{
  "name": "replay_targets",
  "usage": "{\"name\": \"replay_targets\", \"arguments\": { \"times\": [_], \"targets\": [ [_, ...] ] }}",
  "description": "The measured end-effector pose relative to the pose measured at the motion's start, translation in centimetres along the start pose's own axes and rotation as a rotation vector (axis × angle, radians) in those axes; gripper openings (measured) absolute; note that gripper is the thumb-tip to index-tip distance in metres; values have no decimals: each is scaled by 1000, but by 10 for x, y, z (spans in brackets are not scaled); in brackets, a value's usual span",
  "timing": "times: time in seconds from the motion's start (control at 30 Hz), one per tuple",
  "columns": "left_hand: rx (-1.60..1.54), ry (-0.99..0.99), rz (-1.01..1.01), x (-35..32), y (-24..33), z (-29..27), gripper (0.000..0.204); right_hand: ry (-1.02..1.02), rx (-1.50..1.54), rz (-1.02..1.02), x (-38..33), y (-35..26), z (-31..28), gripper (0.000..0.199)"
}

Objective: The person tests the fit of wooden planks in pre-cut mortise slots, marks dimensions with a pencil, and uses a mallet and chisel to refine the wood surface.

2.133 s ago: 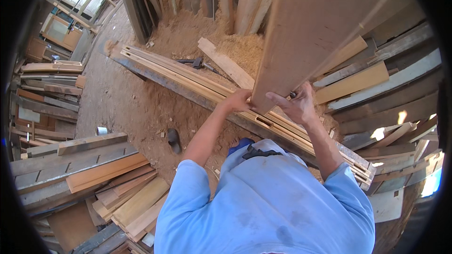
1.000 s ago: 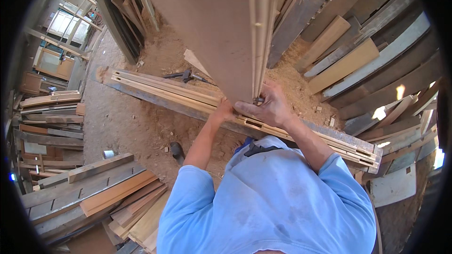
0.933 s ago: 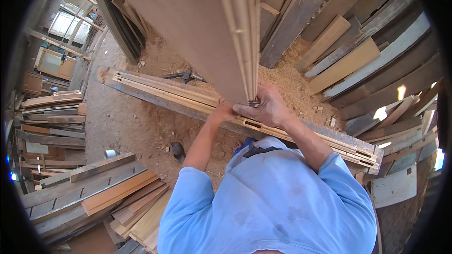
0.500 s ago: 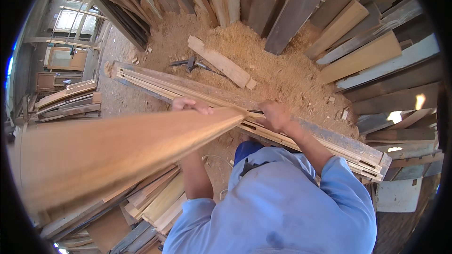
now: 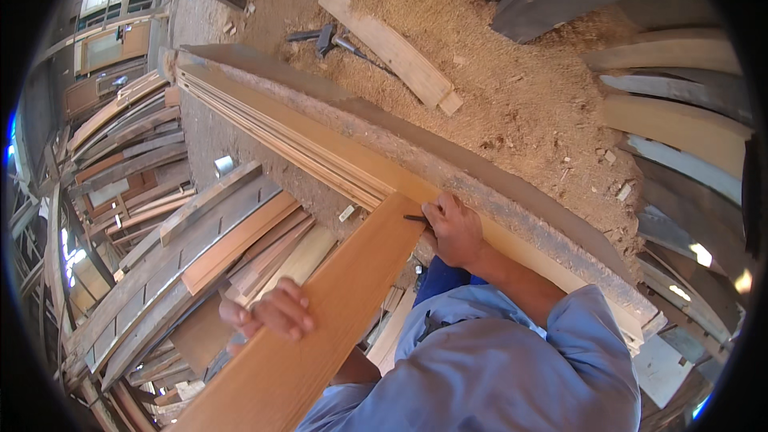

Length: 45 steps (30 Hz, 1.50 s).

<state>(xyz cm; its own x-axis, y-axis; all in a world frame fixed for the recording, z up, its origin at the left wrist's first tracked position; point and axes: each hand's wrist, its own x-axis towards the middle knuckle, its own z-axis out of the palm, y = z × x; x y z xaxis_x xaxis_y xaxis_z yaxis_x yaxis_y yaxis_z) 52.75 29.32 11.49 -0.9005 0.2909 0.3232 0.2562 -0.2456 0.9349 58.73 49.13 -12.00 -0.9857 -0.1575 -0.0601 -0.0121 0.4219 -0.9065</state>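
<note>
I hold a long orange-brown wooden board point(image 5: 336, 312) that runs from the lower left up to the middle of the view. My left hand point(image 5: 272, 312) grips its left edge about halfway along. My right hand point(image 5: 452, 228) is closed on its far end, where a thin dark object shows beside my fingers. That end meets a long stack of pale planks point(image 5: 320, 140) with a rough grey top edge, lying across the ground in front of me.
Behind the stack is a heap of sawdust point(image 5: 496, 88) with a short plank point(image 5: 392, 44) and a dark hand tool point(image 5: 324, 36) on it. Board piles point(image 5: 184, 232) lie at my left, a small metal can point(image 5: 224, 164) beside them. More planks point(image 5: 680, 136) fan out at right.
The board stood upright in both hands, then tipped down to my left. It now lies low and slanted, far end at the stack, with my left hand farther back along it.
</note>
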Motion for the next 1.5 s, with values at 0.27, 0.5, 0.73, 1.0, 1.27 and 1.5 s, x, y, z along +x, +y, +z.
{"name": "replay_targets", "arguments": {
  "times": [0.27, 0.5, 0.73, 1.0, 1.27, 1.5],
  "targets": [
    [-107, -51, 19, -16, 8, -18, 35, -153, 147, 61, 16, 4, -5, 35],
    [-101, 188, 78, -18, 5, 2, 30, -440, 386, 239, 33, 43, -34, 36],
    [-121, 296, 89, -13, -13, 6, 30, -444, 345, 418, 27, 68, -36, 31],
    [-120, 332, 106, -12, -7, 15, 28, -329, 385, 441, 28, 72, -28, 30],
    [-60, 275, -7, -8, 0, 15, 30, -288, 373, 412, 31, 79, -23, 30],
    [-88, 287, 22, -11, -3, 13, 32, -291, 403, 423, 29, 82, -21, 32]
  ]
}}
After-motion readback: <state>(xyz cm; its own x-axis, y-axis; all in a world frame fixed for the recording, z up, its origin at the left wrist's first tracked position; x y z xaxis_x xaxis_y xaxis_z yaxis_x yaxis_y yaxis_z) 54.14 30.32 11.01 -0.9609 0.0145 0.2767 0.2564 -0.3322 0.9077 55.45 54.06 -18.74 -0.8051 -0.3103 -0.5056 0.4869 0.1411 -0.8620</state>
